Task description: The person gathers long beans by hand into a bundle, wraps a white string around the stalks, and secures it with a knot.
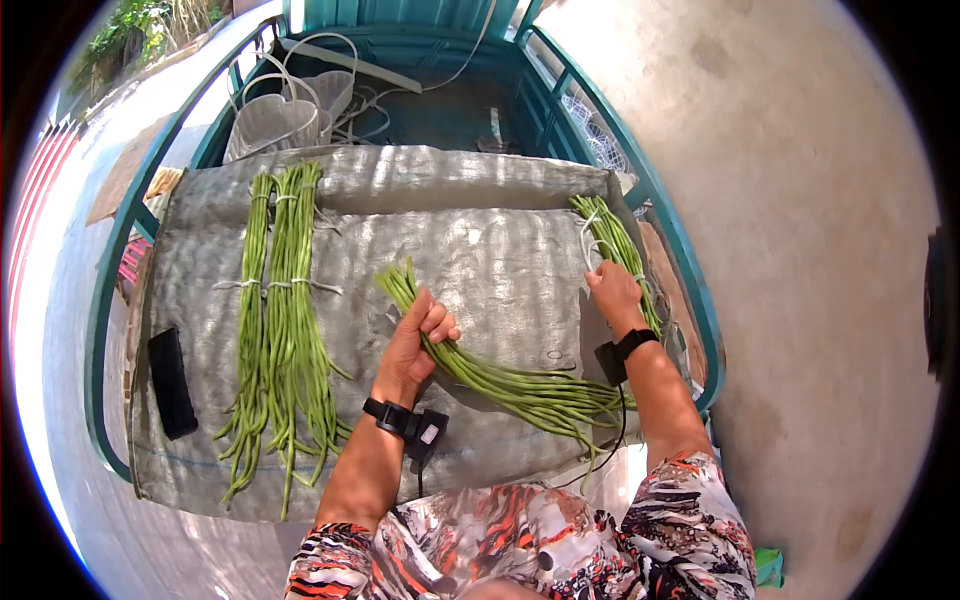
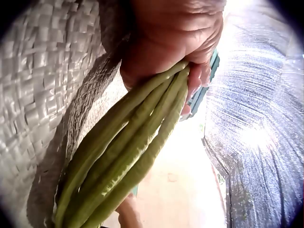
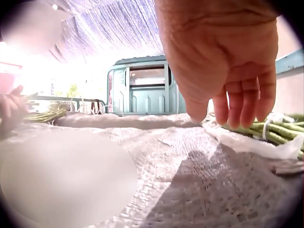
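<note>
My left hand (image 1: 412, 345) grips a bundle of long green beans (image 1: 510, 385) near its upper end, thumb and fingers wrapped round the stems. The loose ends fan out to the right over the woven sheet. In the left wrist view several beans (image 2: 137, 142) come out from under the palm. At the right edge lies another bean bundle (image 1: 612, 235) with white strips (image 1: 588, 240) on it. My right hand (image 1: 615, 295) reaches to those strips, fingertips right at them. In the right wrist view its fingers (image 3: 242, 102) hang fairly straight, with the thumb apart.
Tied bean bundles (image 1: 290, 330) lie on the left of the grey woven sheet (image 1: 480, 250), beside a black phone-like slab (image 1: 172, 383). Teal rails (image 1: 685, 280) flank the cart bed. Behind the sheet stand clear plastic containers (image 1: 270, 125) with white strips. A cable hangs from the right wrist.
</note>
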A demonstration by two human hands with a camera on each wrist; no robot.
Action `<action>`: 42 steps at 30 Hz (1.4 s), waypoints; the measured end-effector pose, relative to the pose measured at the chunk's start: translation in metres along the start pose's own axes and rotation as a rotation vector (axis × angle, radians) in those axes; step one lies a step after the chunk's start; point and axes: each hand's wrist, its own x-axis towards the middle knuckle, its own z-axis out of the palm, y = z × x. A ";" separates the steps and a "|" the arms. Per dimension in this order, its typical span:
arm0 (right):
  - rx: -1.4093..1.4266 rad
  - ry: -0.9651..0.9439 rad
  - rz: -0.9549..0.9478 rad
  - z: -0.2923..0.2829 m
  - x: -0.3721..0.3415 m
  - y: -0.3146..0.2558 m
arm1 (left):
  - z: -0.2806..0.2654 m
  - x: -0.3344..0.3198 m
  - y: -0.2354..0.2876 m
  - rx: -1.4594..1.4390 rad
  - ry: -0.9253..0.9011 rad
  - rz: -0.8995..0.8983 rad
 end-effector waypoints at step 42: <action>0.430 -0.234 -0.797 -0.093 -0.043 -0.253 | -0.009 0.007 -0.008 0.115 0.085 -0.065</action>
